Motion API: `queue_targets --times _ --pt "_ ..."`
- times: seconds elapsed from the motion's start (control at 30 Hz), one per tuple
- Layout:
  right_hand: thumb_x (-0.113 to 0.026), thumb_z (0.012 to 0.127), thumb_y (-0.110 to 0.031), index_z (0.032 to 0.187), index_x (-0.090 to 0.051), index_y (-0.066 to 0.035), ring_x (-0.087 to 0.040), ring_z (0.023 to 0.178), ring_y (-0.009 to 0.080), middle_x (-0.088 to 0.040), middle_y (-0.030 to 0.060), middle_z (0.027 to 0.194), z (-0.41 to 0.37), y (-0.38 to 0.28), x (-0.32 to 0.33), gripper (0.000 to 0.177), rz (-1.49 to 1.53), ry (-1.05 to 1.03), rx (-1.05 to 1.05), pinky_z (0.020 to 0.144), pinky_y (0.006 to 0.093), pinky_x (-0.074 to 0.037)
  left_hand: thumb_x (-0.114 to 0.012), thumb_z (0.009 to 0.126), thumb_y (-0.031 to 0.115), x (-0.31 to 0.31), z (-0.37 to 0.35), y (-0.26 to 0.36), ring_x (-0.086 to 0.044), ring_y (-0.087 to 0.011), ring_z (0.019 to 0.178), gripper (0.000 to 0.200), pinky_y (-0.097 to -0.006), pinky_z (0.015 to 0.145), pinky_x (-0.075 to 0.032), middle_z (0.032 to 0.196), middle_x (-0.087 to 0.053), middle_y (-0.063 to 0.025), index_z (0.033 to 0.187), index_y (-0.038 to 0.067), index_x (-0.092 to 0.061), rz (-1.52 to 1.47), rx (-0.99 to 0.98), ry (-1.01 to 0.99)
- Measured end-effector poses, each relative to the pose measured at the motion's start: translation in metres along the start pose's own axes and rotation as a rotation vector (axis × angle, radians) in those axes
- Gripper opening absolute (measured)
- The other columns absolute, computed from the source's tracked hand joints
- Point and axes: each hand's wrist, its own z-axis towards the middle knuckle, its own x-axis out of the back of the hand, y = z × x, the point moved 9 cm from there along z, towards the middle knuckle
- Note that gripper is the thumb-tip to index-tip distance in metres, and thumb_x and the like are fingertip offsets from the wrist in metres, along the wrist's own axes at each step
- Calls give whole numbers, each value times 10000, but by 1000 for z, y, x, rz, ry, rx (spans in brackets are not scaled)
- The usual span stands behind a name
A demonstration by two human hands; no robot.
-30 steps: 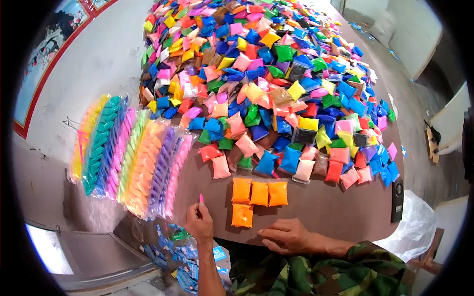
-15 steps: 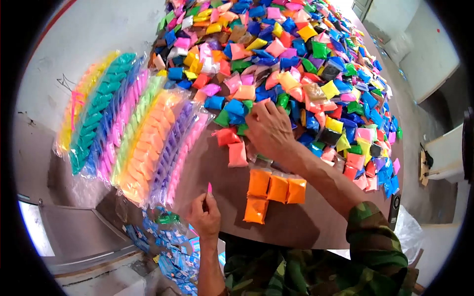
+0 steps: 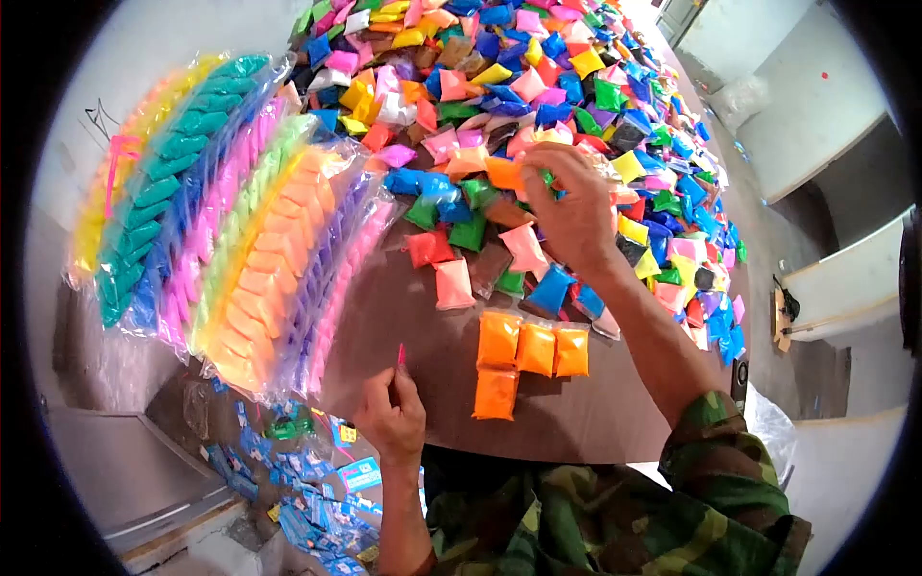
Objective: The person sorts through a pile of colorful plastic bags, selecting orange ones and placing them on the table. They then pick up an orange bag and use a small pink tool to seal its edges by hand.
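My left hand (image 3: 392,413) is closed at the table's near edge, pinching a small pink piece (image 3: 401,354) that points upward. My right hand (image 3: 573,206) is over the front of the heap of colored packets (image 3: 538,86), its fingers gripping an orange packet (image 3: 504,174). Several orange packets (image 3: 497,338) lie together on the brown table (image 3: 432,336) in front of me, three in a row and one below the leftmost. Pink, red, green and blue packets lie loosely between them and the heap.
Long clear bags (image 3: 274,278) of packets sorted by color lie along the table's left side. Blue printed wrappers (image 3: 317,490) litter the floor at lower left. A small black device (image 3: 740,379) is at the table's right edge.
My right hand has moved right and up, and an orange packet now shows at its fingers. Pink and blue packets have come to light where it was. The view has shifted slightly.
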Motion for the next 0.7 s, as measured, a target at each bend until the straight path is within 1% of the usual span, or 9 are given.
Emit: queue_targets --times 0.1,0.13,0.23,0.3,0.33,0.57,0.63,0.67,0.7 --pt "-670 997 -113 1005 -660 -13 -645 794 185 -671 101 894 -11 25 34 100 125 46 -370 716 334 -518 -758 950 98 0 -1 -2 -680 -312 694 92 -408 615 -536 819 -705 -139 926 31 -699 -59 73 -24" --pt "-621 1051 -156 1011 -612 7 -601 783 127 -633 87 851 -19 30 43 169 133 44 -398 682 301 -488 -744 961 108 0 -2 -3 -690 -320 724 99 -411 645 -544 835 -714 -146 930 24 -701 -69 95 -43" --pt "-583 1076 -185 1001 -587 11 -617 742 121 -627 67 843 -62 40 59 210 158 -9 -610 633 290 -510 -722 979 115 -2 -5 -7 -703 -324 751 110 -410 673 -555 853 -725 -154 940 14 -702 -72 87 -61" --pt "-555 1094 -220 1033 -588 1 -617 663 105 -632 54 856 -95 23 63 232 312 -28 -873 552 250 -518 -727 977 112 -3 -4 -7 -705 -323 732 99 -405 648 -556 848 -725 -152 947 21 -701 -68 52 -46" --pt "-543 1101 -230 1034 -591 -21 -613 603 91 -632 44 859 -110 16 64 224 327 -46 -887 490 221 -514 -736 971 110 -2 -4 -5 -705 -324 715 90 -401 623 -554 841 -724 -149 950 29 -702 -69 32 -32" --pt "-526 1116 -236 1110 -588 -40 -612 645 95 -638 53 912 -189 -18 74 206 497 -110 -1029 527 223 -507 -714 993 123 -4 -5 -12 -716 -320 715 121 -384 627 -566 844 -731 -149 968 7 -697 -101 68 -72" --pt "-544 1106 -250 1162 -595 -52 -637 736 105 -644 57 965 -215 -25 71 213 809 -40 -1212 538 233 -516 -706 1001 135 -3 -2 -9 -715 -306 712 139 -381 634 -565 834 -728 -147 969 0 -694 -92 92 -106" --pt "-585 1085 -279 1215 -601 -60 -656 827 129 -650 66 1035 -230 -29 69 255 928 3 -1368 618 260 -550 -705 1005 149 -1 1 -5 -699 -264 695 157 -368 638 -556 815 -721 -136 966 -3 -693 -101 91 -121" --pt "-605 1075 -282 1228 -600 -58 -659 844 137 -651 71 1061 -234 -36 71 271 995 17 -1388 648 268 -555 -703 1006 150 -1 2 -5 -691 -252 691 161 -363 638 -554 809 -718 -132 964 -5 -692 -104 94 -128"
